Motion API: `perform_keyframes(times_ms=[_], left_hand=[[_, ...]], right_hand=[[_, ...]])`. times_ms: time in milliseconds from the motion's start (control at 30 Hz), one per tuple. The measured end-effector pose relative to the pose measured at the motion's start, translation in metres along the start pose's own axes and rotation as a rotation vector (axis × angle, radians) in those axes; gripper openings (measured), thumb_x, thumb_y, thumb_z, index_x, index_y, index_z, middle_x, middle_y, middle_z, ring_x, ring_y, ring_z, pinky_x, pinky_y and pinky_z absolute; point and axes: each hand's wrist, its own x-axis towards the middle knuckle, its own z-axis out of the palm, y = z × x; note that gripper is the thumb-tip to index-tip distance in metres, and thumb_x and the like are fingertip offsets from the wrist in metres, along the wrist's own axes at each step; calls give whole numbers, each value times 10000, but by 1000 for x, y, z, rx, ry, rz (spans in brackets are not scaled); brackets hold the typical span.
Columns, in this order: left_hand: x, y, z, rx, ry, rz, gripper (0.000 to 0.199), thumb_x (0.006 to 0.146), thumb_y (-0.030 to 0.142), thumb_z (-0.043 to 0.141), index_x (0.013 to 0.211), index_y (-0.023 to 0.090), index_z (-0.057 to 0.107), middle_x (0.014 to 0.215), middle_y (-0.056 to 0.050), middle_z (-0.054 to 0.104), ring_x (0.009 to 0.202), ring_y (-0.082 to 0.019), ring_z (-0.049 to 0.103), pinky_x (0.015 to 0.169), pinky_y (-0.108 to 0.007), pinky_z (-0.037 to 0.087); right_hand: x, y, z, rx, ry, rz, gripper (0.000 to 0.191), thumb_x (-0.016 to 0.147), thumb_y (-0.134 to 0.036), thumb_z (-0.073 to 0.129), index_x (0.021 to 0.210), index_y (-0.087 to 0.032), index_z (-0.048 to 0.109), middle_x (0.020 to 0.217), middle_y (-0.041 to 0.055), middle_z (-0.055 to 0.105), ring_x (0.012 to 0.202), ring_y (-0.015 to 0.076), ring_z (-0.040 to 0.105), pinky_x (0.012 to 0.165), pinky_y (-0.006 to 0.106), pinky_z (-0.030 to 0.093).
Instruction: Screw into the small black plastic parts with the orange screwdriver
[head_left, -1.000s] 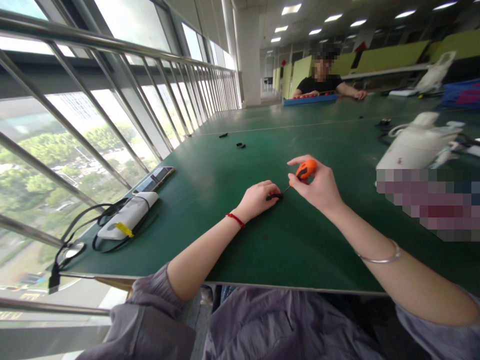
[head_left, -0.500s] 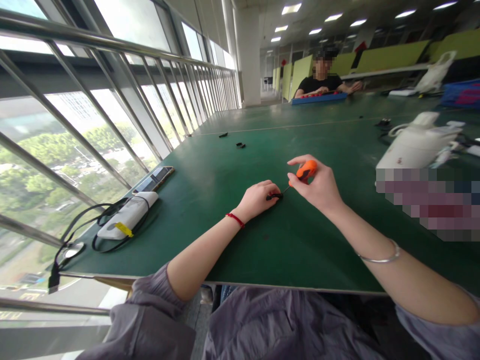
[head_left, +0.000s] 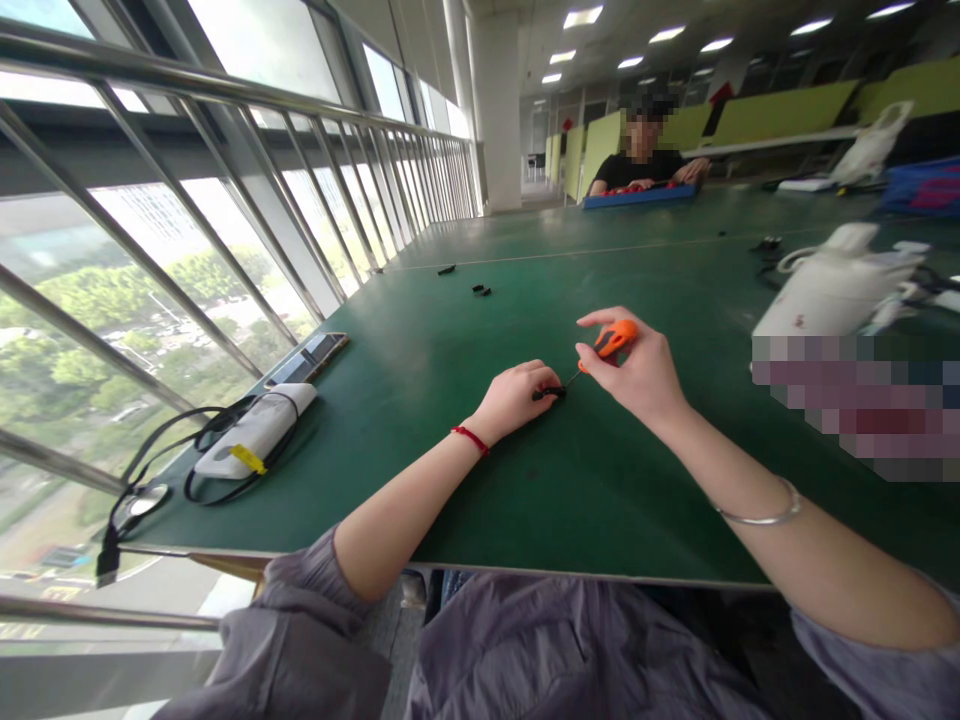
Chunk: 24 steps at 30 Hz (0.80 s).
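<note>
Low over the green table, my left hand [head_left: 517, 398] pinches a small black part [head_left: 550, 393], mostly covered by the fingers, so its exact kind does not show. My right hand [head_left: 637, 370] has its thumb and fingers around the orange and black handle of a screwdriver [head_left: 619, 338], with the index finger raised away from it. The thin shaft slants down to the left, and its tip meets the right end of the black part or lies very close to it.
Small black pieces [head_left: 481, 290] lie farther back on the green table [head_left: 375, 470]. At left are a white power strip [head_left: 259, 435] with a black cable and a phone [head_left: 319, 355], beside a metal railing. A white bag-like object [head_left: 821, 285] sits right. Across the table, a person has a blue tray [head_left: 637, 198].
The screwdriver handle has turned slightly in my right hand, while my left hand and the black part stay in place. The person across has drawn one hand nearer the blue tray.
</note>
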Motion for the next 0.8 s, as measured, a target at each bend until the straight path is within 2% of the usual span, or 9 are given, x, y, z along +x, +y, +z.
perform_keyframes(times_ms=[133, 267, 367, 433, 533, 600, 667, 733, 800], left_hand=[[0, 0, 0, -1, -4, 3, 155, 801, 218, 537, 928, 201, 624, 942, -7, 624, 823, -144, 608, 689, -236, 464], [0, 1, -1, -2, -6, 7, 156, 803, 216, 532, 928, 200, 623, 953, -11, 626, 833, -147, 611, 700, -242, 468], [0, 1, -2, -9, -10, -4, 155, 800, 210, 535, 926, 203, 624, 959, -10, 628, 845, -147, 613, 716, -242, 471], [0, 1, -2, -11, -10, -8, 156, 798, 209, 538, 927, 205, 626, 958, -9, 628, 845, -146, 614, 715, -241, 472], [0, 1, -1, -6, 0, -7, 156, 798, 209, 541, 929, 206, 627, 954, -5, 628, 836, -142, 613, 702, -236, 471], [0, 1, 0, -2, 6, -2, 154, 799, 210, 542, 928, 205, 626, 952, -4, 627, 831, -141, 612, 695, -234, 469], [0, 0, -1, 0, 10, 6, 149, 801, 215, 542, 923, 205, 626, 947, -4, 626, 831, -141, 610, 697, -235, 469], [0, 0, -1, 10, 5, 4, 142, 803, 223, 543, 916, 206, 627, 937, -6, 626, 835, -144, 610, 702, -239, 469], [1, 0, -3, 32, -2, -17, 139, 802, 225, 544, 913, 207, 626, 933, -10, 628, 841, -149, 610, 703, -243, 470]], right_hand=[[0, 2, 0, -10, 14, -7, 350, 699, -265, 616, 1036, -208, 542, 641, -35, 535, 525, 141, 522, 599, 279, 441], [0, 1, 1, -48, -24, 37, 197, 730, -340, 605, 882, -215, 594, 525, -48, 494, 489, 139, 505, 595, 281, 427], [0, 0, 0, -17, -40, 37, 127, 751, -333, 583, 802, -220, 611, 546, -35, 532, 493, 129, 509, 575, 267, 413], [0, 0, 0, -4, -16, 21, 133, 742, -304, 584, 839, -218, 613, 587, -29, 551, 514, 129, 515, 572, 262, 413], [0, 0, 0, -26, 20, 36, 261, 691, -255, 611, 948, -209, 597, 627, -28, 559, 535, 135, 522, 561, 260, 412], [0, 1, 0, -37, -7, 62, 292, 682, -257, 621, 967, -205, 595, 606, -33, 548, 533, 139, 524, 551, 261, 408], [1, 2, 0, -27, -74, 85, 151, 734, -309, 592, 836, -203, 626, 556, -28, 542, 520, 141, 526, 545, 263, 402], [2, 3, -1, 11, -104, 95, 219, 798, -355, 533, 673, -198, 622, 538, -6, 568, 532, 145, 547, 549, 264, 406], [3, 5, -2, 46, -70, 84, 284, 819, -371, 520, 619, -194, 616, 577, 14, 614, 574, 152, 579, 564, 262, 417]])
